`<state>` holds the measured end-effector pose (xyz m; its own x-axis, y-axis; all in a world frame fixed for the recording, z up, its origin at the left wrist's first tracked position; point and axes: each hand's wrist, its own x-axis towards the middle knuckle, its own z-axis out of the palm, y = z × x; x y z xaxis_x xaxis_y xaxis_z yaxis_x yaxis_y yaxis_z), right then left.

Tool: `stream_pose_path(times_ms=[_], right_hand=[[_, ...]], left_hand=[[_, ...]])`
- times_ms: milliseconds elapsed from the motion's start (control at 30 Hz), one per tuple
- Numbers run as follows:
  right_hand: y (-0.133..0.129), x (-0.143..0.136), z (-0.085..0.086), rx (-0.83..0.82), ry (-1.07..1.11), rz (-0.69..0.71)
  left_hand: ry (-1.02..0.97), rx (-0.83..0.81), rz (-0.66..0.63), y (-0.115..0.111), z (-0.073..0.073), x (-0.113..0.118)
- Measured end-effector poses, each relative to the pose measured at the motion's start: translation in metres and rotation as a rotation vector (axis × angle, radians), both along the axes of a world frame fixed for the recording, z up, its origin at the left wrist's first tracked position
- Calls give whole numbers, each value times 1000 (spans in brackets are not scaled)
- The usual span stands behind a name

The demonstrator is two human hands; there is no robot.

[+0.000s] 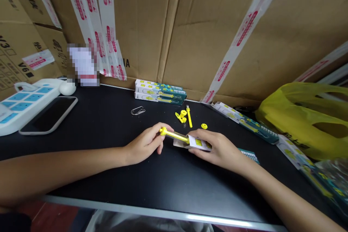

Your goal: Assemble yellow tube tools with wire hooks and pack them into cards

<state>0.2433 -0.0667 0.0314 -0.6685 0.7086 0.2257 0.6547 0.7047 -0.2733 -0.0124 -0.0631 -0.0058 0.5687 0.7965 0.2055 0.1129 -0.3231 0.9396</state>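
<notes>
My left hand (145, 144) pinches the knobbed yellow end of a clear-tubed spring scale (175, 136). The scale's other end reaches into the open mouth of a slim white and green box (198, 143). Wrapped around that box, my right hand (223, 149) hides much of its middle. Just beyond the hands lie small yellow plastic parts (181, 116), a tiny metal spring (184, 125), a yellow rod with a metal tip (189, 116) and a yellow ring-shaped cap (204, 126).
Two similar boxes are stacked (160, 91) against the cardboard wall (146, 25). More boxes (247, 122) line the right side, near a yellow plastic bag (301, 116). A metal clip (138, 110), a phone (50, 115) and a power strip (29, 103) lie to the left.
</notes>
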Motion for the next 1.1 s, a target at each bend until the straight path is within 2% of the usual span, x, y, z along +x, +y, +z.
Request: stream_pose_path(times_ms=[167,367,500,600,700,800,1000,1100], right_hand=[[-4,-3,1,-21,19,-9],[-12,-7,5,-53,15,24],[-20,-14,0,41,-23,21],[-26,-21,-7,131,-70,46],[-32,-26,-12,233,-115,62],[-34,-29,-14,295,-138,54],[-26,-25,-12,252,-152,8],[-23,-24,-13,256,-174,26]], left_hand=[[3,186,-5,-3,5,0],[206,364,-62,-7,9,0],[452,434,-83,-9,7,3],[690,599,-69,-12,3,7],[813,692,-42,-15,1,10],[783,622,-6,-18,5,10],[327,249,-25,-13,12,6],[190,92,-18,-7,9,8]])
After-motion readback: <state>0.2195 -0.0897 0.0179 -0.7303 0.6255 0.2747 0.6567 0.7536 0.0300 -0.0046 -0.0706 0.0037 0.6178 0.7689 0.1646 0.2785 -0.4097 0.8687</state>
